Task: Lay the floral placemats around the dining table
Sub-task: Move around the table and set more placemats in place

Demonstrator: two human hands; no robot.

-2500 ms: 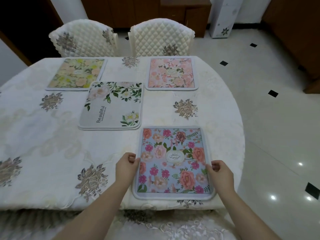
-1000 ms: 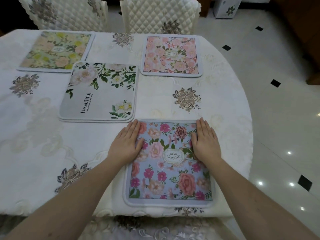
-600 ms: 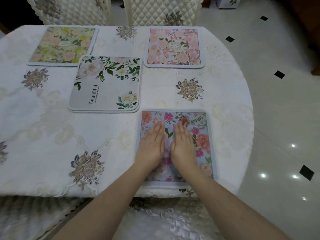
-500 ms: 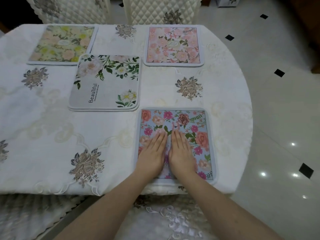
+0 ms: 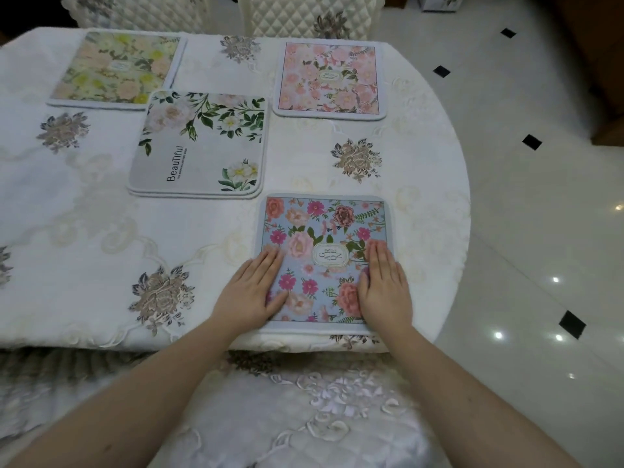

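Blue floral placemat (image 5: 324,231) lies flat at the near edge of the counter (image 5: 101,231), directly in front of the person, its near border just inside the counter's rim. Left hand (image 5: 251,290) rests palm down on the mat's left border, fingers straight and together, heel of the hand on the tablecloth; grip released, nothing held. Right hand (image 5: 383,287) lies palm down on the mat's right side, fingers straight, pointing away from the person; grip likewise released. The two hands are apart, with the mat's oval label between them.

Other mats: a grey "Beautiful" placemat stack (image 5: 199,146) sits just beyond the blue mat's far-left corner, at least two edges visible one under the other. Pink floral placemat (image 5: 329,79) lies flat at the far side, right. Yellow-green floral placemat (image 5: 114,67) lies at the far side, left, its near-right corner beside the grey stack.

Two quilted cream chairs (image 5: 314,15) stand behind the far edge. White embroidered tablecloth covers the counter. A chair seat (image 5: 304,417) with an embroidered cover shows below the near edge.
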